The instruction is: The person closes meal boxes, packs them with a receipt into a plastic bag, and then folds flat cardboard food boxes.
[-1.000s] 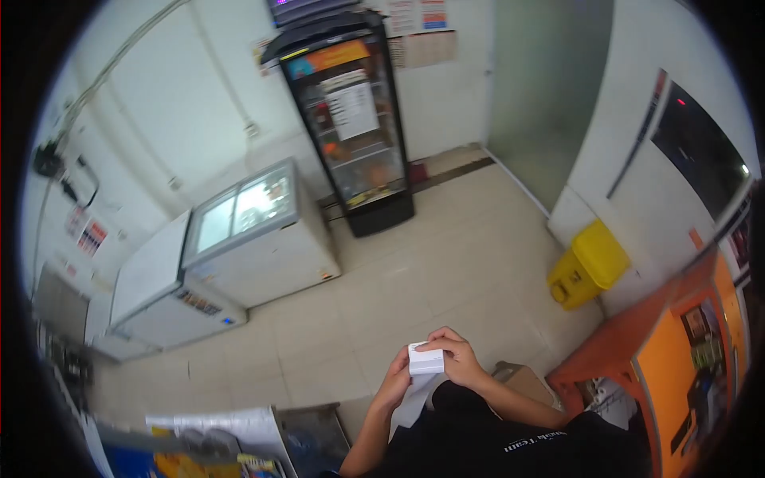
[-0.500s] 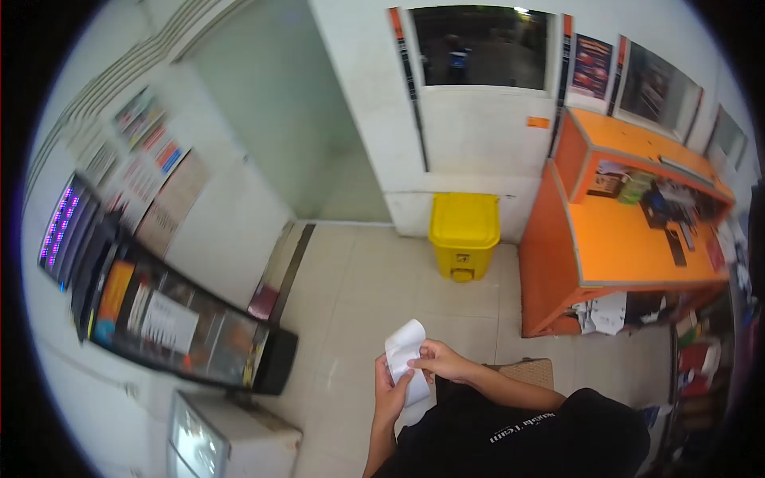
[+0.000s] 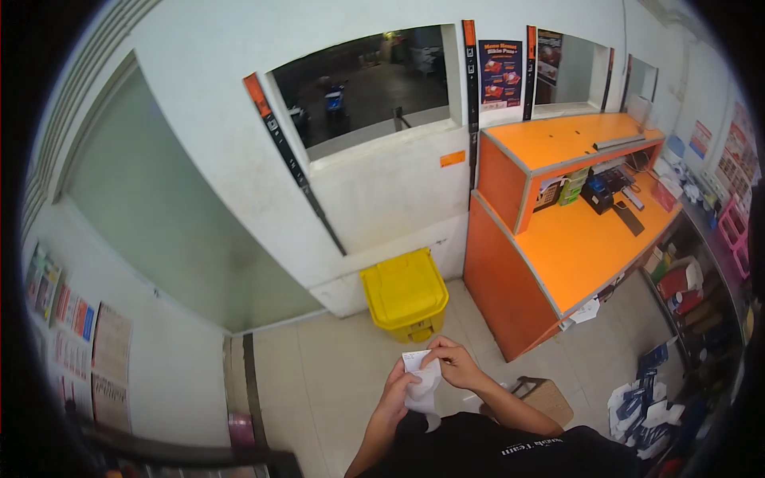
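Observation:
A white paper slip, like a receipt with faint print near its top, hangs in front of my chest, its lower end curling. My left hand grips its left edge with the thumb laid across the front. At the upper right, my right hand has its fingers closed on the paper's edge. Both hands are above the tiled floor, close to my black shirt.
A yellow lidded bin stands against the wall ahead. Right of it is an orange counter with a card terminal. A woven stool is beside my right arm. Boxes and papers lie at lower right. A frosted door is at left.
My view has turned right, so the bin and counter appear further left and nearer. Both hands still hold the paper slip, now tilted differently, with my right hand higher on it.

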`<state>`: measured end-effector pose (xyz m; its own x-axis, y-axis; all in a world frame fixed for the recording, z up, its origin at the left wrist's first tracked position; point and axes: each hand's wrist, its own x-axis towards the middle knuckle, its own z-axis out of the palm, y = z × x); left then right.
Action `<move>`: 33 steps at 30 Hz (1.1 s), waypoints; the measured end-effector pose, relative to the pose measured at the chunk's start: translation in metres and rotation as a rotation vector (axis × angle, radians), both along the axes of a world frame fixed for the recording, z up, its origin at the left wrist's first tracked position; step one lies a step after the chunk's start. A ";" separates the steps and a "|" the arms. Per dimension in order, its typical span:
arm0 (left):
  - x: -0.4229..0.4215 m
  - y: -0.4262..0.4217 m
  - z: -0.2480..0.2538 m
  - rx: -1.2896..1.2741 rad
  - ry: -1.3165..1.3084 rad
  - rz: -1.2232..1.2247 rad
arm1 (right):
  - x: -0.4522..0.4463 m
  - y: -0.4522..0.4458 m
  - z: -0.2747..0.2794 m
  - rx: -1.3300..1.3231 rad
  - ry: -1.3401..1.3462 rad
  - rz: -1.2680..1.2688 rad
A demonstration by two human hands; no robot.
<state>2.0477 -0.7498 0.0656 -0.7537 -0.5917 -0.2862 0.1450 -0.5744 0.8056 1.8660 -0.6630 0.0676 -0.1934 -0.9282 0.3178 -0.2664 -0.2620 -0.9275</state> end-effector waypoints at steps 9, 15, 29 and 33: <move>-0.090 -0.172 -0.009 -0.364 0.013 -0.089 | 0.004 -0.149 -0.021 0.215 -0.343 -0.300; -0.118 -0.230 0.007 -0.241 0.034 -0.125 | -0.026 -0.169 0.015 0.385 -0.626 -0.377; -0.127 -0.295 -0.013 -0.427 -0.044 -0.129 | -0.048 -0.252 -0.011 0.395 -0.420 -0.365; -0.126 -0.293 -0.038 -0.173 -0.075 -0.202 | -0.043 -0.254 -0.032 0.229 -0.740 -0.494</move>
<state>1.9216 -1.0431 0.0277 -0.8418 -0.4767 -0.2533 -0.0221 -0.4383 0.8986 1.8227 -0.9167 0.0360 -0.6656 -0.7112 -0.2263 0.3833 -0.0655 -0.9213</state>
